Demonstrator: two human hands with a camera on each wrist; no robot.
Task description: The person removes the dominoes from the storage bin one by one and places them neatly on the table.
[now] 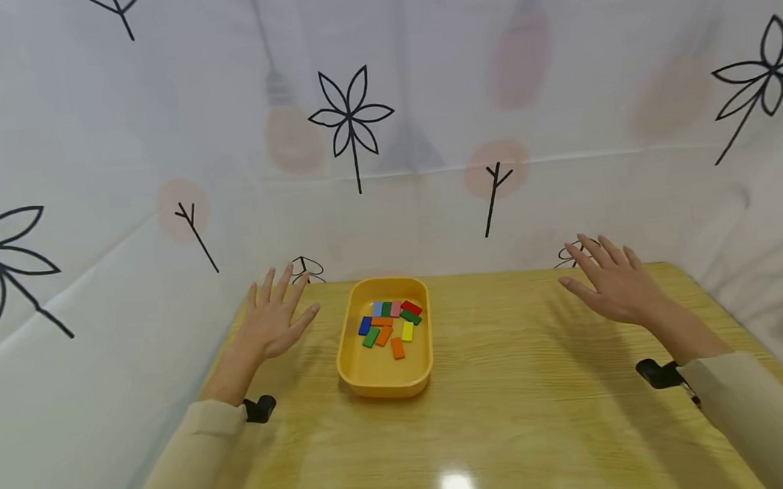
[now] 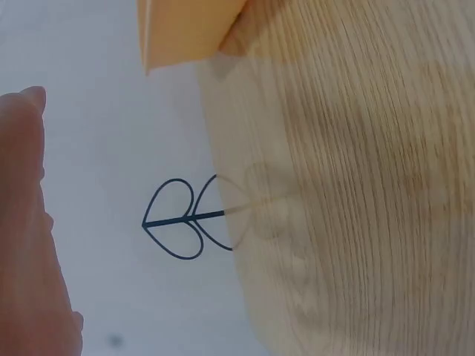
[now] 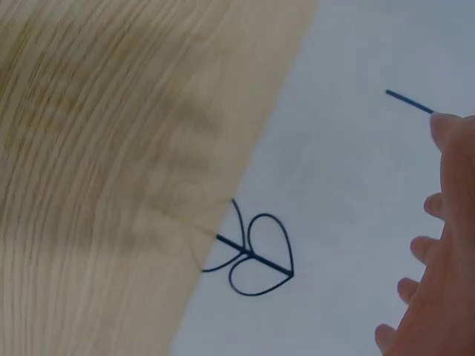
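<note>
In the head view a yellow tray (image 1: pixel 386 376) stands on the wooden table, left of the middle. Several small flat blocks lie loose on its floor, among them a yellow block (image 1: pixel 407 332), a red block (image 1: pixel 412 307), a blue block (image 1: pixel 365 325) and an orange block (image 1: pixel 398 348). My left hand (image 1: pixel 274 323) is held to the left of the tray, fingers spread and straight, holding nothing. Far to the tray's right, my right hand (image 1: pixel 612 283) is likewise spread and bare, raised over the table with its shadow below. Each wrist view shows the edge of its hand.
The wooden table (image 1: pixel 510 417) reaches back to a white curtain (image 1: pixel 417 220) printed with black flowers and twigs, which also hangs along both sides. A corner of the tray (image 2: pixel 185 33) shows at the top of the left wrist view. Black wrist cameras sit at both cuffs.
</note>
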